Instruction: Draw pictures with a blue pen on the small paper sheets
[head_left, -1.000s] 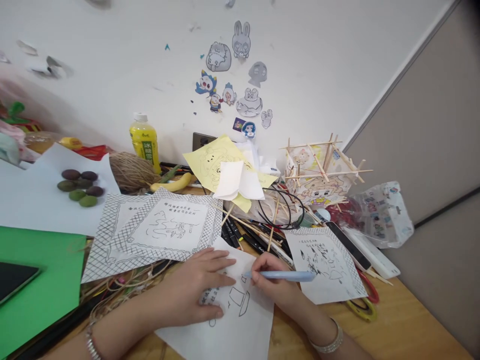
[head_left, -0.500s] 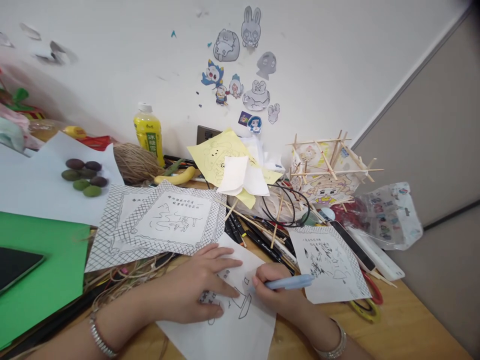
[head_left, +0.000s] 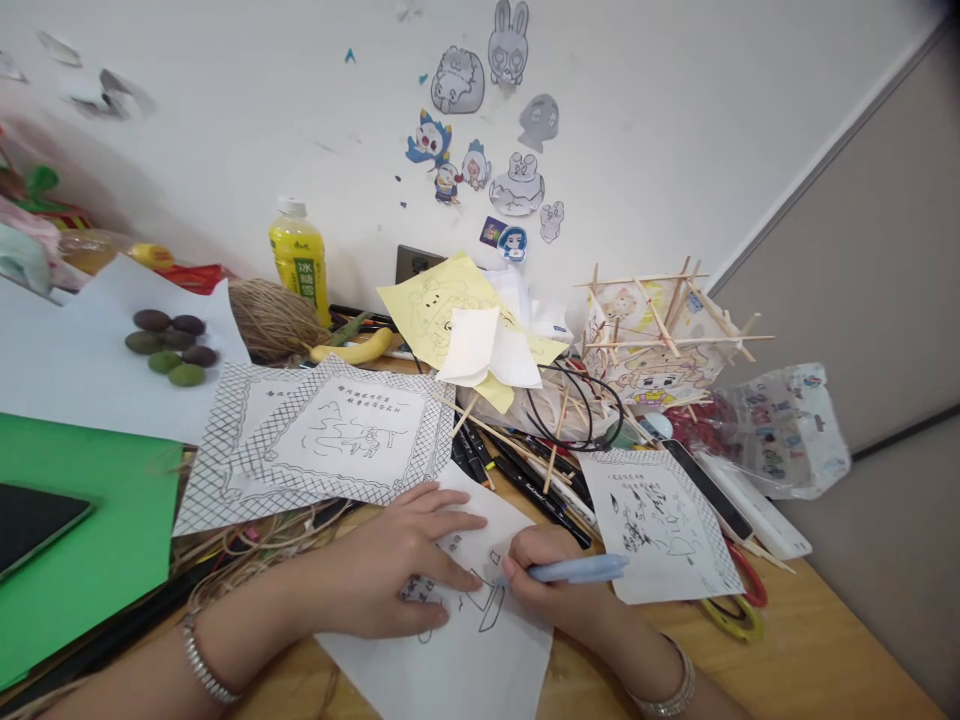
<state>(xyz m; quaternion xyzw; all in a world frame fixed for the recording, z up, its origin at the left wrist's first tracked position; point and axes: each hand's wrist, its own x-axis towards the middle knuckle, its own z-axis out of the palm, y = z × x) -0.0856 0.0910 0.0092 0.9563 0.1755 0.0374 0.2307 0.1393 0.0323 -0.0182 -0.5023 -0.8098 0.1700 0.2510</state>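
Observation:
A white sheet of paper (head_left: pixel 450 675) lies on the wooden table, with a few black line drawings and some written characters on it. My left hand (head_left: pixel 405 565) rests flat on this sheet, fingers spread, covering part of the drawing. In my right hand (head_left: pixel 544 575) is a light blue pen (head_left: pixel 585 569), gripped near its tip. The tip is hidden behind my fingers, close to a boat-like outline. Just right of that hand lies a sheet with a crosshatched border (head_left: pixel 660 530). Another crosshatched drawing (head_left: pixel 349 435) lies beyond my left hand.
Black markers (head_left: pixel 536 495) and thin wooden sticks lie behind the sheet. A stick frame with drawings (head_left: pixel 660 345), a phone (head_left: pixel 709 490) and scissors (head_left: pixel 739 617) are on the right. A yellow-labelled bottle (head_left: pixel 300 260), twine (head_left: pixel 274 320) and green board (head_left: pixel 90 550) are on the left.
The pen has shifted very slightly in my right hand's grip area, and a short line shows near the small square. My left hand stays put; the whole view has moved slightly.

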